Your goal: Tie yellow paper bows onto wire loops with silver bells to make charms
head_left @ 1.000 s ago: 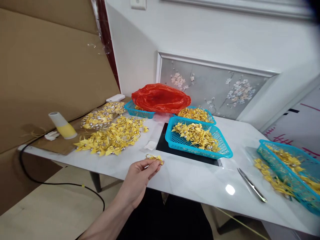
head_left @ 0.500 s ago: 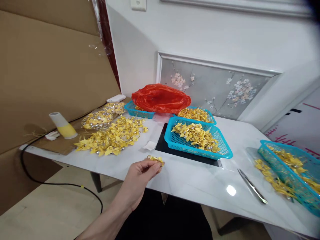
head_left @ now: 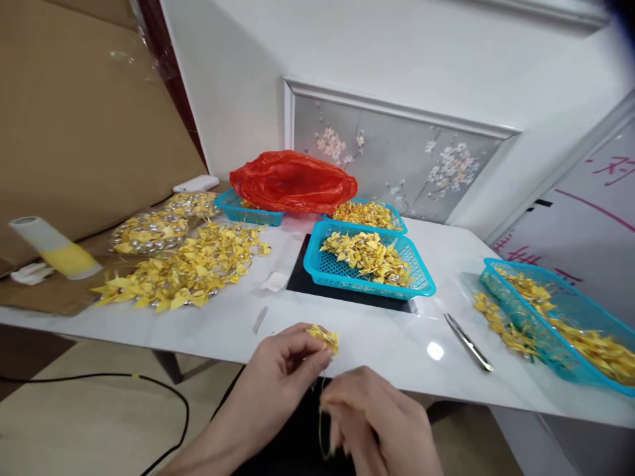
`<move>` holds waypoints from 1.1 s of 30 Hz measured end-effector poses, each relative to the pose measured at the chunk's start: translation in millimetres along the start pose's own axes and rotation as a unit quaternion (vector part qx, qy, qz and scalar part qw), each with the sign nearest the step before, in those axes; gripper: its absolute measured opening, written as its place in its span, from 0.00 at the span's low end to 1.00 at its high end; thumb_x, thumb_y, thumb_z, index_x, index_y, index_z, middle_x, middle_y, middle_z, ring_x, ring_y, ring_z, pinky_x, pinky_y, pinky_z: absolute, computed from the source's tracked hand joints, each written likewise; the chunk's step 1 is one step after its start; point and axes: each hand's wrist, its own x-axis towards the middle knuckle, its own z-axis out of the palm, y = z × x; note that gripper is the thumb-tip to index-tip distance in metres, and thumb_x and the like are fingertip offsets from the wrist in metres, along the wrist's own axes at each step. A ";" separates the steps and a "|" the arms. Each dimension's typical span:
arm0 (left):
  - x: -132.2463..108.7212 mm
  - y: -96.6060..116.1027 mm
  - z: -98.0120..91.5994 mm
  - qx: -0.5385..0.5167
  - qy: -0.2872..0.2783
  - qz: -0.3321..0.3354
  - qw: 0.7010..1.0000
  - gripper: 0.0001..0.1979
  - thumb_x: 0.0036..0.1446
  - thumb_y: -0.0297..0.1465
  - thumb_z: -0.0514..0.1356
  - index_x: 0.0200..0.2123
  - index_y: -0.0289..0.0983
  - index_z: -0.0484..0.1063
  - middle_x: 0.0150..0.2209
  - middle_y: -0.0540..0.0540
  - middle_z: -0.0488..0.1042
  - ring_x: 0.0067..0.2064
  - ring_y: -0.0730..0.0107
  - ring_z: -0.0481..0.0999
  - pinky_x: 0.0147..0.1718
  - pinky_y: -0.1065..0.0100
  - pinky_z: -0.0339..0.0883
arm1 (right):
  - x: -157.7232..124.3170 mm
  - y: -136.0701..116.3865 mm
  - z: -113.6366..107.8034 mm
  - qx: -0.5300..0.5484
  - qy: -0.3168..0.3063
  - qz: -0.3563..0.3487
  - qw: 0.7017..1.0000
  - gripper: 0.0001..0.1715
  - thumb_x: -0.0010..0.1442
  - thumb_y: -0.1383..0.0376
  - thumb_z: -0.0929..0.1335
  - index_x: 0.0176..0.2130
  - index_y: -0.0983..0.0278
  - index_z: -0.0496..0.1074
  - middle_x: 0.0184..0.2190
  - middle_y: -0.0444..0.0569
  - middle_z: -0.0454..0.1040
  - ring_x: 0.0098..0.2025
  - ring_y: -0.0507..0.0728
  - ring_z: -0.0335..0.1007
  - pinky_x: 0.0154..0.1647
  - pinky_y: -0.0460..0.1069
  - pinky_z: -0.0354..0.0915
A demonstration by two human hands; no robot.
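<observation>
My left hand (head_left: 278,373) pinches a small yellow folded paper piece (head_left: 325,338) at the near edge of the white table (head_left: 377,344). My right hand (head_left: 377,423) is blurred just below it, fingers curled around a thin yellow string (head_left: 321,423) that hangs down from the piece. A heap of yellow folded pieces (head_left: 181,268) lies to the left. A blue basket (head_left: 367,261) of the same pieces stands straight ahead.
Metal tweezers (head_left: 469,342) lie to the right, beside another blue basket (head_left: 560,317). A red plastic bag (head_left: 292,182) covers a far basket. A white-and-yellow tube (head_left: 52,248) rests on cardboard at the left. A black cable (head_left: 124,383) runs over the floor.
The view swung right and down. My right hand came into view under the left one. My left hand drew the yellow piece back toward the table's near edge.
</observation>
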 end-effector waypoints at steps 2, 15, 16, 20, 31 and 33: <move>-5.1 3.4 0.9 0.021 -0.019 0.008 1.000 0.10 0.58 0.31 0.60 0.26 0.38 0.79 0.32 0.48 0.73 0.36 0.65 0.74 0.36 0.67 0.66 | 9.7 5.5 3.7 -0.030 -0.020 -0.058 0.998 0.14 0.65 0.75 0.62 0.42 0.62 0.73 0.33 0.47 0.73 0.29 0.49 0.72 0.29 0.41 0.70; -20.8 3.1 -3.3 -0.018 -0.039 -0.066 0.997 0.13 0.59 0.39 0.60 0.28 0.38 0.78 0.31 0.47 0.77 0.36 0.63 0.72 0.37 0.68 0.67 | 1.6 19.2 4.4 -0.281 0.037 -0.100 0.954 0.16 0.67 0.75 0.62 0.48 0.64 0.73 0.35 0.51 0.73 0.32 0.53 0.73 0.29 0.45 0.70; -21.5 1.5 -4.4 -0.017 -0.035 -0.072 0.997 0.14 0.60 0.41 0.60 0.29 0.38 0.77 0.31 0.47 0.77 0.35 0.63 0.72 0.36 0.69 0.66 | 2.2 18.2 3.6 -0.300 0.036 -0.110 0.947 0.15 0.67 0.75 0.62 0.48 0.64 0.73 0.35 0.52 0.73 0.32 0.53 0.72 0.28 0.45 0.70; -24.5 -5.1 -6.4 -0.061 -0.015 -0.077 0.995 0.16 0.60 0.44 0.59 0.28 0.38 0.74 0.30 0.50 0.73 0.35 0.66 0.69 0.37 0.70 0.67 | 6.3 14.9 -0.3 -0.338 0.010 -0.123 0.933 0.15 0.68 0.74 0.60 0.47 0.66 0.73 0.35 0.52 0.73 0.32 0.54 0.69 0.27 0.47 0.68; -23.3 -6.7 -3.4 -0.091 -0.002 -0.073 0.993 0.16 0.61 0.43 0.59 0.27 0.39 0.69 0.29 0.51 0.69 0.36 0.67 0.68 0.40 0.69 0.70 | 7.2 24.3 9.2 -0.276 0.037 -0.112 0.954 0.14 0.69 0.74 0.60 0.45 0.66 0.74 0.34 0.51 0.73 0.32 0.55 0.69 0.30 0.49 0.67; -24.2 -7.7 -3.6 -0.051 -0.003 -0.065 0.997 0.15 0.62 0.42 0.58 0.28 0.39 0.70 0.29 0.51 0.70 0.35 0.67 0.69 0.37 0.71 0.69 | 6.0 25.3 9.5 -0.278 0.036 -0.113 0.953 0.13 0.69 0.73 0.61 0.46 0.67 0.73 0.34 0.52 0.73 0.34 0.56 0.69 0.33 0.50 0.69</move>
